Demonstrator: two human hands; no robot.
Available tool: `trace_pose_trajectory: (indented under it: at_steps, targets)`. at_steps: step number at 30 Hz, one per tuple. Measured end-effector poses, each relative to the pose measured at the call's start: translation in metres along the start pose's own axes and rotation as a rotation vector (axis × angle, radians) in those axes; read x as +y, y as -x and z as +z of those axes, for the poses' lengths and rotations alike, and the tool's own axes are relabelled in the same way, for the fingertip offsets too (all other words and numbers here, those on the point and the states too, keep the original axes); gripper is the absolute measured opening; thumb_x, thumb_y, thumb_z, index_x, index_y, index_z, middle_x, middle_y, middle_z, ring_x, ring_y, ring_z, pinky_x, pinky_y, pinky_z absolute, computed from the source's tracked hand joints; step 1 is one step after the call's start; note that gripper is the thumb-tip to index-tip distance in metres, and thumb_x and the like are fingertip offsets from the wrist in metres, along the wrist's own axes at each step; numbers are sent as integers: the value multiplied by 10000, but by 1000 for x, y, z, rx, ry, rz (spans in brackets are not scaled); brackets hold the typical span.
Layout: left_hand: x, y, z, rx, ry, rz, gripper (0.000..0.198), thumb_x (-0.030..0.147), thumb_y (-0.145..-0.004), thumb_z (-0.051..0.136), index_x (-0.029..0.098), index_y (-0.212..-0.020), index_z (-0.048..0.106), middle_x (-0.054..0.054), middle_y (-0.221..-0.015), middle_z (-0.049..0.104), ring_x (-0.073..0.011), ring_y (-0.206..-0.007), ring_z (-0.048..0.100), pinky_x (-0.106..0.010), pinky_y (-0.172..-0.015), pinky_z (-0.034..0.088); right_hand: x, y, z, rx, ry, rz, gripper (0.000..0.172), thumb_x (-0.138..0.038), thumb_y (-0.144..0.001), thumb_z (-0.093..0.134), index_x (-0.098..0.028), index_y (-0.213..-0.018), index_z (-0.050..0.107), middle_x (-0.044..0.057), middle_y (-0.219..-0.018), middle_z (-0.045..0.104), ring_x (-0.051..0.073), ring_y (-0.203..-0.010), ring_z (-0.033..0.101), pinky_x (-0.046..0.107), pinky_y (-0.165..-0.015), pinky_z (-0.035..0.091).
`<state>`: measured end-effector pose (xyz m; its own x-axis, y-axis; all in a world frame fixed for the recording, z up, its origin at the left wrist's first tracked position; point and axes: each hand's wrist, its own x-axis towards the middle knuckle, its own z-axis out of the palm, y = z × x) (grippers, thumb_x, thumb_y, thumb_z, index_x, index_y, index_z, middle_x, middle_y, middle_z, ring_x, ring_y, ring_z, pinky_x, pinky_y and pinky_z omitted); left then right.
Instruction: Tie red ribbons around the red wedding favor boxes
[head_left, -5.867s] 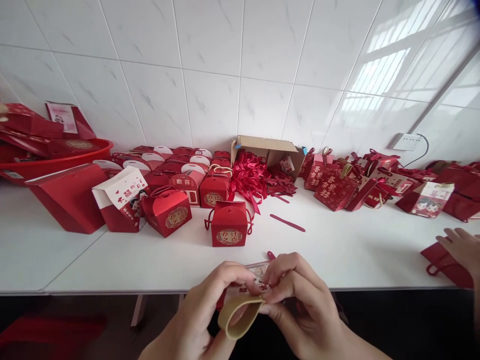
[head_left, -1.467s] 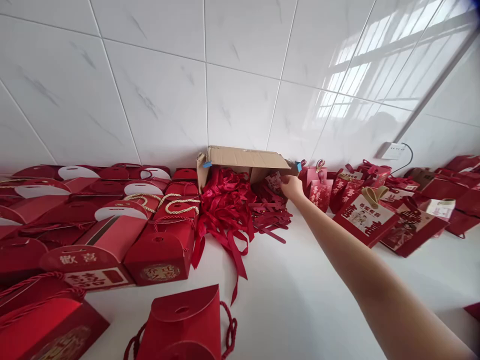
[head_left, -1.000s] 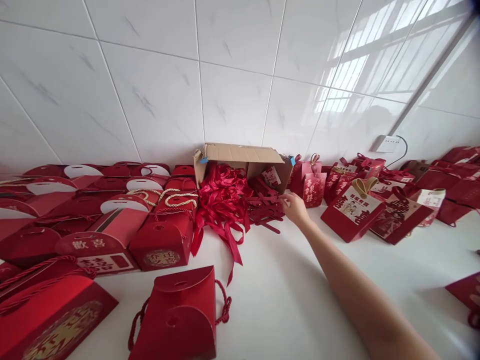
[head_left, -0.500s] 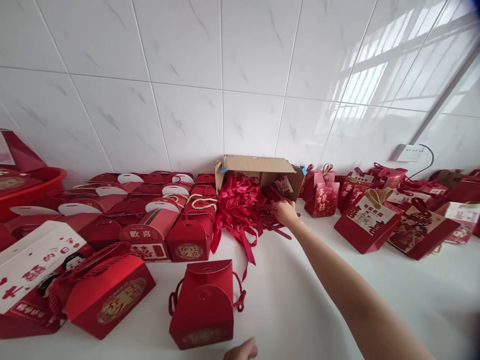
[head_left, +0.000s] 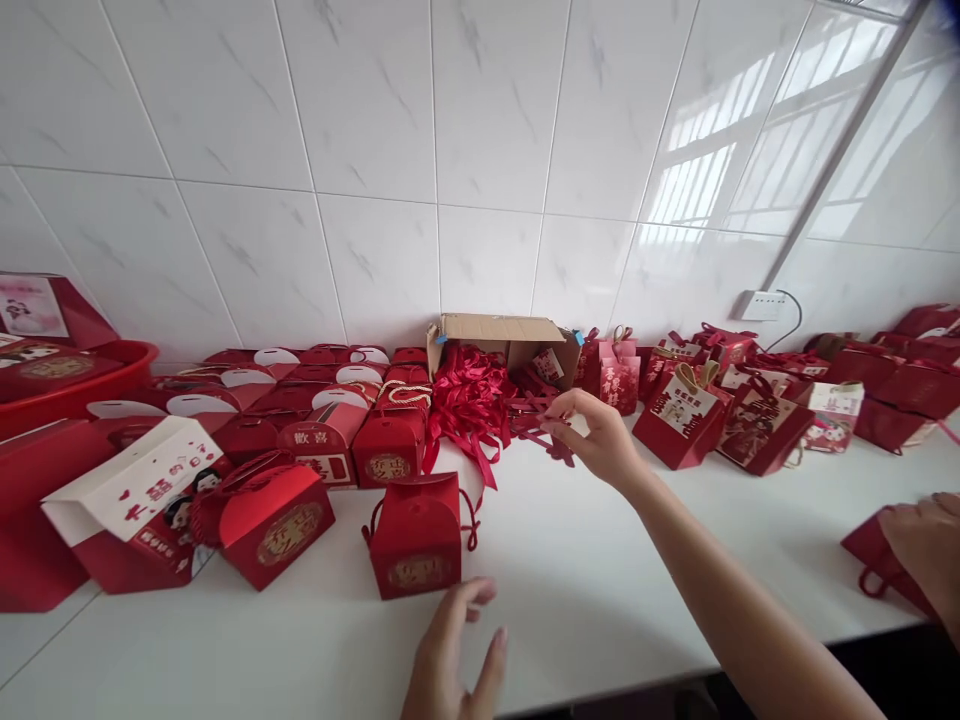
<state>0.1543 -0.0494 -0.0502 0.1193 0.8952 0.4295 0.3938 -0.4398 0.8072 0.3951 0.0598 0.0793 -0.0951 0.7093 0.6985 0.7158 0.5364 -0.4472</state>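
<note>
My right hand (head_left: 600,440) reaches forward to the mouth of an open cardboard box (head_left: 502,328). Its thumb and fingertips pinch a dark red strip-like piece (head_left: 553,436) with cut-out shapes; its exact kind is unclear. A tangled heap of red ribbons (head_left: 471,395) spills from the box just left of this hand. My left hand (head_left: 454,655) is open, thumb and fingers apart, over the near part of the white table. Closest to it is a red gift box (head_left: 415,545) with a gold emblem and rope handles, standing upright.
Rows of red gift boxes (head_left: 322,430) fill the left, beside a red basin (head_left: 142,372). Decorated gift boxes (head_left: 682,418) stand at right. Another person's hand (head_left: 926,545) holds a red box (head_left: 874,545) at the right edge. A tiled wall (head_left: 487,250) closes the back.
My right hand has drawn back slightly from the box with the dark red piece. My left hand has risen further into view. The view has shifted, and another person's hand now shows at right.
</note>
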Motion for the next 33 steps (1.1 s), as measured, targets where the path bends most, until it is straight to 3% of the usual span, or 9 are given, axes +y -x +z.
trace_pose_trajectory:
  at_steps: [4,9,12,17,23,26,29,33]
  targets:
    - [10,-6,-14,-85,37,-25,253,361,-876,553,194,-1050,627,-119,-1075,708,-243,-961,681,-388,-840,573,-39,34,-13,10,-208,-94,117,-338,-874,618,-232,-824,620,42,-839,665,193,-797,646,340,-723,548]
    - [18,-9,-14,-138,105,-63,248,394,-879,561,189,-998,633,-97,-1017,709,-222,-910,678,-376,-847,553,-58,60,-13,-115,-499,149,177,-401,-847,651,-228,-871,624,7,-745,642,138,-529,605,312,-511,557]
    - [22,-10,-15,-169,137,-71,248,413,-900,536,199,-967,643,-77,-1012,705,-210,-918,665,-359,-869,530,-63,74,-4,-190,-691,188,187,-395,-847,662,-214,-891,646,-30,-616,621,148,-533,639,358,-635,577]
    - [36,-14,-19,-210,205,-25,245,394,-918,514,201,-994,646,-73,-1039,701,-209,-995,644,-339,-893,499,-71,92,14,-195,-886,355,228,-393,-750,764,-208,-875,720,40,-841,741,185,-802,700,344,-771,561]
    - [56,-27,-9,-264,185,16,185,350,-848,612,193,-908,691,-38,-874,732,-198,-841,659,-327,-840,499,-77,104,21,-93,-1032,534,237,-372,-684,817,-216,-857,774,34,-822,767,174,-769,691,329,-774,539]
    - [59,-29,-7,-307,242,-45,228,365,-862,591,170,-826,701,-51,-792,731,-195,-769,669,-319,-788,523,-72,108,20,-41,-1110,589,251,-367,-669,830,-221,-867,779,34,-813,767,151,-718,672,308,-747,521]
    - [62,-32,-12,-342,333,-135,295,422,-866,569,155,-871,695,-67,-811,715,-200,-755,675,-306,-697,553,-60,119,20,63,-1203,665,264,-353,-656,846,-216,-867,768,31,-816,754,136,-706,656,294,-743,507]
    - [82,-67,-18,-299,214,-138,317,424,-886,509,149,-828,656,-13,-660,617,-127,-516,571,-234,-465,455,-39,146,21,255,-1277,752,215,-301,-661,857,-203,-804,729,-3,-781,699,109,-729,619,244,-740,494]
